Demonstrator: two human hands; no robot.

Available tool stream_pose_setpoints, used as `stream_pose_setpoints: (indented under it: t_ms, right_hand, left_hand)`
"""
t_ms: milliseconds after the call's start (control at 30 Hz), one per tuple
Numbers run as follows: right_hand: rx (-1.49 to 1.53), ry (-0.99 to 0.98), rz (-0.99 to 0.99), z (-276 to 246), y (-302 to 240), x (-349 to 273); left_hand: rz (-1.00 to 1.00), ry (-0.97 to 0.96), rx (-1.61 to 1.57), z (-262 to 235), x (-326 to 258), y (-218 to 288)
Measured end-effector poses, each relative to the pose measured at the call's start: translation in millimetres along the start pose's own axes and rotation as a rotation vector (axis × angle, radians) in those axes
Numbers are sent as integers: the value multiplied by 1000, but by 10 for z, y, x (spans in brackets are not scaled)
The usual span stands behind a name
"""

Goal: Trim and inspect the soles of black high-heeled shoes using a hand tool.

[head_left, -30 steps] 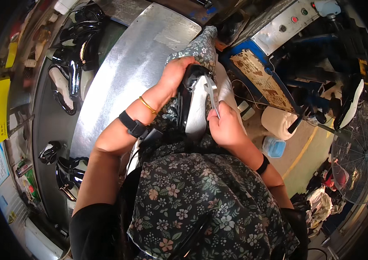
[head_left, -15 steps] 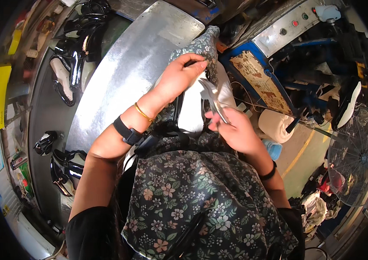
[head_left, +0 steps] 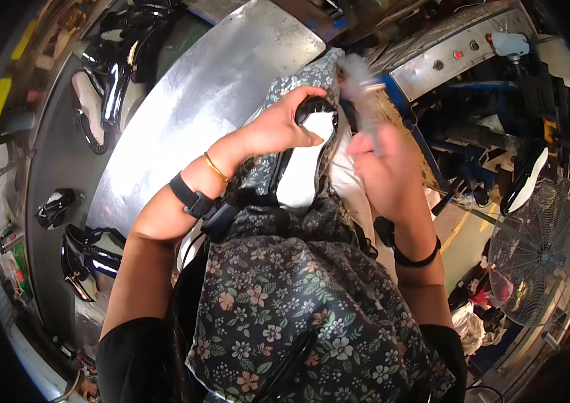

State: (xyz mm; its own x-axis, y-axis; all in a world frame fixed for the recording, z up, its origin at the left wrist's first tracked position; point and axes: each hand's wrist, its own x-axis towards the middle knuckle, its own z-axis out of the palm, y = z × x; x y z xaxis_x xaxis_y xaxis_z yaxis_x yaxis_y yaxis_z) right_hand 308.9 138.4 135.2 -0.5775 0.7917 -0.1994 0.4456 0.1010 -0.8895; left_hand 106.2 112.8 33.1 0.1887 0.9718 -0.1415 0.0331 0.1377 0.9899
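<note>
A black glossy shoe (head_left: pixel 301 164) lies sole up on my lap, its white underside facing me and its heel or toe end pointing away. My left hand (head_left: pixel 275 131) is closed round the far end of it, thumb pressed on the white surface. To the right, my right hand (head_left: pixel 389 171) is raised and closed on the handles of metal pliers (head_left: pixel 369 107). Hand and tool are smeared by motion, and the tool's head is apart from the shoe. A floral apron (head_left: pixel 285 295) covers my lap beneath.
A bare metal tabletop (head_left: pixel 184 101) lies at far left, beside a dark conveyor (head_left: pixel 63 269) carrying several glossy black shoes (head_left: pixel 90 114). On the right stand a machine with a button panel (head_left: pixel 456 57), a single shoe (head_left: pixel 525 181) and a large fan (head_left: pixel 543 255).
My right hand has lifted the pliers up and away from the shoe. My left hand has shifted its grip, now wrapping the shoe's far end with the white underside more exposed.
</note>
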Motion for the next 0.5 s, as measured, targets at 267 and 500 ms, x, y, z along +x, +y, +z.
stream_pose_setpoints:
  t_ms: [267, 500]
  right_hand:
    - [-183, 139, -224, 118, 91, 95]
    - [-41, -81, 8, 77, -109, 69]
  left_hand:
    - [-10, -11, -106, -24, -52, -4]
    - [11, -17, -422, -78, -221, -5]
